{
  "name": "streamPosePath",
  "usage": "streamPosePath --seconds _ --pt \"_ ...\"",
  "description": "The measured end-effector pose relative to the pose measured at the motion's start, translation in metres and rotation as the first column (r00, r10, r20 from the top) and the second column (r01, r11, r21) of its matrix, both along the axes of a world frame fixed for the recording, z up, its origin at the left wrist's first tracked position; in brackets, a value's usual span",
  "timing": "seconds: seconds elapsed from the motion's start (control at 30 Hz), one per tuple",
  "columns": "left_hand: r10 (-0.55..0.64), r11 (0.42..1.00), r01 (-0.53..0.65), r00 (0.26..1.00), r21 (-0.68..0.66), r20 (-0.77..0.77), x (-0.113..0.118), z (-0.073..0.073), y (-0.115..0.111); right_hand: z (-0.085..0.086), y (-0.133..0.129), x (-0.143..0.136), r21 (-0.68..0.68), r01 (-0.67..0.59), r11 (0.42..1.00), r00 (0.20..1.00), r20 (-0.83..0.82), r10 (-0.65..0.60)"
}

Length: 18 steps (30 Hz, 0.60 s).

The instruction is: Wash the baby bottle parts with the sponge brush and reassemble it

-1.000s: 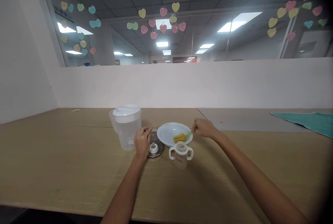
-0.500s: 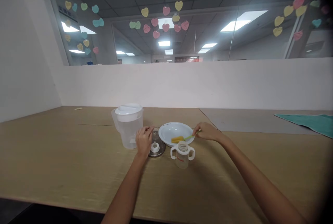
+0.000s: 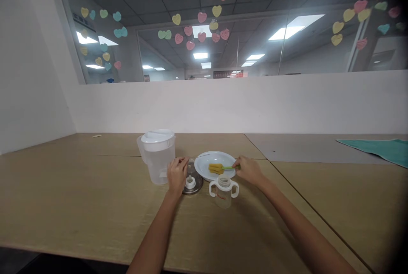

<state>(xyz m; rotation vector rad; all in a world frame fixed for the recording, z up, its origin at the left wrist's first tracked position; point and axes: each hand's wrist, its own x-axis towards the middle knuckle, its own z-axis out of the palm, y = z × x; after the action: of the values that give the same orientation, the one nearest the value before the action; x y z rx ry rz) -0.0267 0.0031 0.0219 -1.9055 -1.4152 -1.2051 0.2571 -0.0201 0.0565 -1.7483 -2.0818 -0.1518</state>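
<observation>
My right hand (image 3: 249, 169) grips the green handle of a brush with a yellow sponge head (image 3: 216, 168), which is in a white bowl (image 3: 201, 164). My left hand (image 3: 177, 174) is closed in a pinch around a thin stick that points toward the bowl. Below that hand a round metal tray (image 3: 198, 187) carries a white bottle top with a teat (image 3: 190, 182). In front of the bowl stands an uncapped clear bottle (image 3: 223, 197) with two white side handles.
A translucent pitcher (image 3: 157, 161) with a white lid stands left of my left hand. A teal cloth (image 3: 382, 148) lies at the far right. Behind the wooden table (image 3: 95, 201) rises a white wall below a window.
My right hand and the sponge brush have moved slightly left within the bowl area. My left hand has stayed at nearly the same place.
</observation>
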Motion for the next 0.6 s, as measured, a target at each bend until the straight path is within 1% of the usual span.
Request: streamPosePath --seconds 0.1,0.23,0.33,0.4,0.5,0.6 --pt "-0.042 0.999 0.042 0.999 -0.025 0.004 0.003 -0.001 -0.001 -0.003 0.003 -0.002 0.045 0.023 0.999 0.994 0.105 -0.028" --pt "-0.161 0.982 0.158 0.987 -0.106 -0.027 0.017 -0.003 -0.004 -0.005 0.003 -0.003 0.079 0.026 0.997 0.972 0.232 -0.044" --pt "-0.27 0.947 0.254 0.961 -0.198 -0.06 0.026 -0.007 -0.005 -0.006 0.002 -0.006 0.078 0.012 0.997 0.954 0.296 -0.035" --pt "-0.324 0.917 0.305 0.945 -0.256 -0.037 0.029 -0.01 -0.003 -0.006 0.001 -0.008 0.079 0.002 0.997 0.945 0.327 -0.028" --pt "-0.332 0.894 0.328 0.942 -0.305 0.041 0.03 -0.012 -0.002 -0.007 0.001 -0.007 0.105 -0.001 0.995 0.927 0.372 -0.038" --pt "-0.311 0.892 0.313 0.949 -0.325 0.061 0.03 -0.011 -0.002 -0.008 0.0 0.002 0.215 0.008 0.977 0.919 0.384 -0.092"
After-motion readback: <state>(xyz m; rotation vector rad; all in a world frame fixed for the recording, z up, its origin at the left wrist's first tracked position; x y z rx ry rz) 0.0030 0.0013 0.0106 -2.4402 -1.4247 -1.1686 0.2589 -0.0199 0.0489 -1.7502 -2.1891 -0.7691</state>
